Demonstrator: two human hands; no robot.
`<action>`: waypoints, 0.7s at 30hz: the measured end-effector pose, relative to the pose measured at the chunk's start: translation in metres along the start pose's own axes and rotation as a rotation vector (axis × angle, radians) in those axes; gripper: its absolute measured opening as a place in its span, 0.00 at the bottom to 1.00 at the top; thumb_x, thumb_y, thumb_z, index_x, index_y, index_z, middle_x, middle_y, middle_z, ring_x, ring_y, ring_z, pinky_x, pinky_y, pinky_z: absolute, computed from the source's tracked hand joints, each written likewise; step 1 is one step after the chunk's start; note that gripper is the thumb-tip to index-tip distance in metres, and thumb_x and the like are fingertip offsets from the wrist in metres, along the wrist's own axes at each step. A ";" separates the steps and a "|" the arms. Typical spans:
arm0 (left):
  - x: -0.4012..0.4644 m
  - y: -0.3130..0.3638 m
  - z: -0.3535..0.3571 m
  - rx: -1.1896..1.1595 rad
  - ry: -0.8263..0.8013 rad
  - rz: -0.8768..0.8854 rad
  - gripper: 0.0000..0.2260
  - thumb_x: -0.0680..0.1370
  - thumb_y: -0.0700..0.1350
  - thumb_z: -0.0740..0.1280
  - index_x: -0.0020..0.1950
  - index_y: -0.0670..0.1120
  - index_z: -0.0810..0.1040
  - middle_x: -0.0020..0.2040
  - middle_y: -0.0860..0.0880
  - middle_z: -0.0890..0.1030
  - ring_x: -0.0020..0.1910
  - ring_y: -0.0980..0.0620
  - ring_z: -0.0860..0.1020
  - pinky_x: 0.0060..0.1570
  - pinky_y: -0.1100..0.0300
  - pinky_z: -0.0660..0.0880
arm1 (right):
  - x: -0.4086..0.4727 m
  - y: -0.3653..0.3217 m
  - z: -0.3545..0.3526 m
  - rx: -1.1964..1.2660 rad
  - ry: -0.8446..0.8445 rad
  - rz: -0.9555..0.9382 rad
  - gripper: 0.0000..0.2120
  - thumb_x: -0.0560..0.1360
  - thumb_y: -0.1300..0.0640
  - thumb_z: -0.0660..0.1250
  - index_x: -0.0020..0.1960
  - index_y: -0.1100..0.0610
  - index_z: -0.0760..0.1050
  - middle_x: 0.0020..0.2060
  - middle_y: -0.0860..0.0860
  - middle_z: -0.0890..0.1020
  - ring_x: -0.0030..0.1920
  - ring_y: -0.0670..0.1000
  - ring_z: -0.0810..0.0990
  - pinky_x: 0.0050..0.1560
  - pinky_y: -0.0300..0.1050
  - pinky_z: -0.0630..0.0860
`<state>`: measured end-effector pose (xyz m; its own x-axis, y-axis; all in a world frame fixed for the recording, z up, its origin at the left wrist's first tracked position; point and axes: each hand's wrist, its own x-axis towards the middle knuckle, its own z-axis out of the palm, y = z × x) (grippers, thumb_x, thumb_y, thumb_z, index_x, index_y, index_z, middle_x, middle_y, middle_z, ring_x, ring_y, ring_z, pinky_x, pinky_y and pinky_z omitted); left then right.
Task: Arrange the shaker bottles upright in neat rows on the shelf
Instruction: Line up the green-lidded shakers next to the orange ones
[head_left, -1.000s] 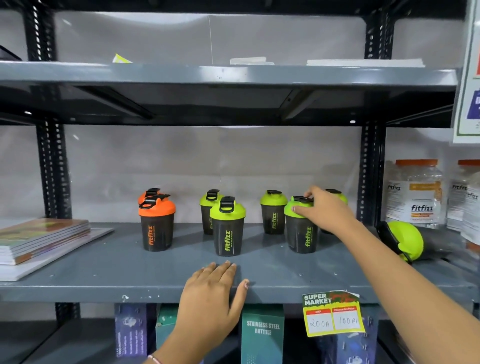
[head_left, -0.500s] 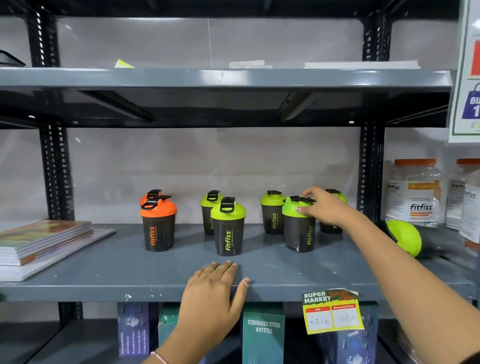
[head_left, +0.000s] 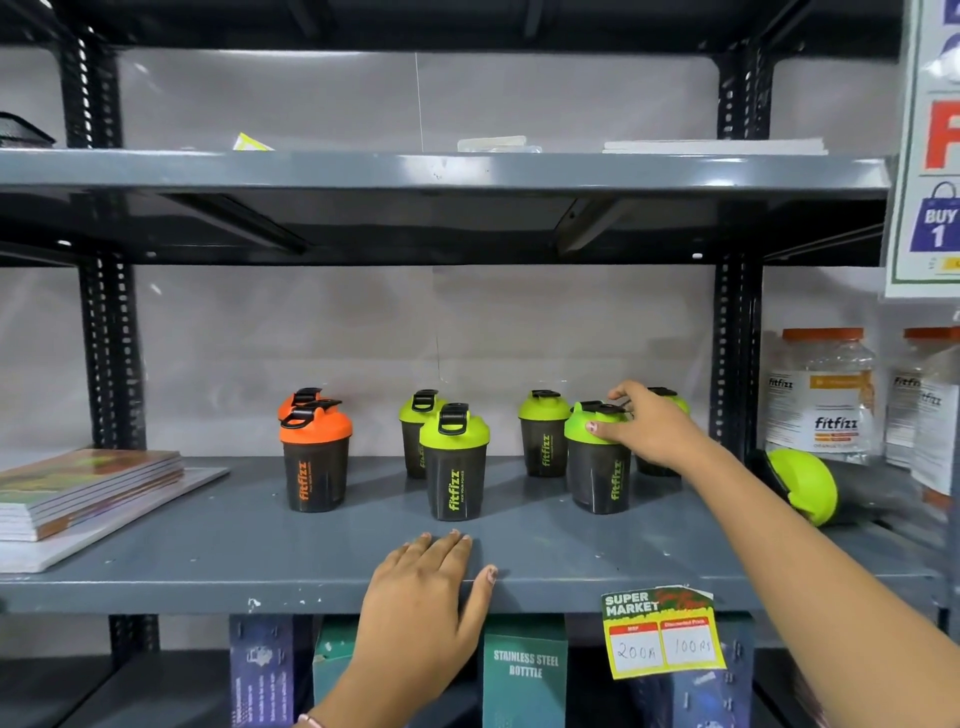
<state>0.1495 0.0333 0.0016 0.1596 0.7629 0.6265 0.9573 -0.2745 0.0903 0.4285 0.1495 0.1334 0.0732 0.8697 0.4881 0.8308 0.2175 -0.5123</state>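
Reaching across the grey metal shelf (head_left: 208, 561), the person's right hand (head_left: 649, 431) rests on the green lid of the front right shaker bottle (head_left: 600, 467); the thumb presses the side of the lid and the other fingers curl over its top, so the hand is closed around this lid. The bottle stands upright. Just behind it are two more green-lidded shakers, one to its left (head_left: 544, 434) and one mostly hidden by the hand (head_left: 670, 415). In the middle of the shelf a green-lidded pair stands one behind the other (head_left: 454, 467), and further left two orange-lidded shakers (head_left: 314, 457) stand the same way. All of these are upright (the black bodies carry the word "fitfizz"). One green-lidded shaker lies on its side (head_left: 802, 483) at the far right, beyond the black upright post (head_left: 735, 353). The left hand (head_left: 431, 587) lies flat on the front edge of the shelf, fingers together and holding nothing. A stack of books (head_left: 88, 483) sits at the left end, and a yellow price tag (head_left: 662, 634) hangs from the shelf edge.
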 end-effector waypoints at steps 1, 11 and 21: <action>0.000 0.000 0.000 -0.002 0.006 0.001 0.26 0.78 0.63 0.50 0.61 0.50 0.79 0.59 0.52 0.82 0.60 0.49 0.78 0.60 0.52 0.72 | -0.003 0.000 0.000 0.002 0.004 0.010 0.31 0.70 0.39 0.72 0.67 0.51 0.69 0.66 0.54 0.77 0.62 0.55 0.76 0.57 0.48 0.74; 0.005 0.001 0.003 0.012 -0.053 0.002 0.29 0.77 0.64 0.46 0.69 0.52 0.71 0.69 0.55 0.73 0.69 0.51 0.69 0.68 0.54 0.63 | -0.077 0.034 0.007 -0.202 0.856 0.320 0.34 0.65 0.51 0.76 0.67 0.55 0.65 0.72 0.62 0.65 0.69 0.66 0.66 0.59 0.67 0.70; 0.029 0.089 0.018 -0.218 -0.111 0.145 0.26 0.79 0.61 0.51 0.72 0.50 0.65 0.75 0.54 0.64 0.74 0.51 0.57 0.71 0.55 0.56 | -0.075 0.083 -0.005 -0.367 0.574 0.558 0.28 0.69 0.50 0.76 0.65 0.51 0.70 0.67 0.61 0.64 0.64 0.65 0.66 0.56 0.62 0.73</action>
<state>0.2441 0.0416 0.0138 0.3282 0.7628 0.5571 0.8501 -0.4957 0.1779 0.4947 0.1001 0.0580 0.7052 0.4283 0.5650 0.7089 -0.4142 -0.5709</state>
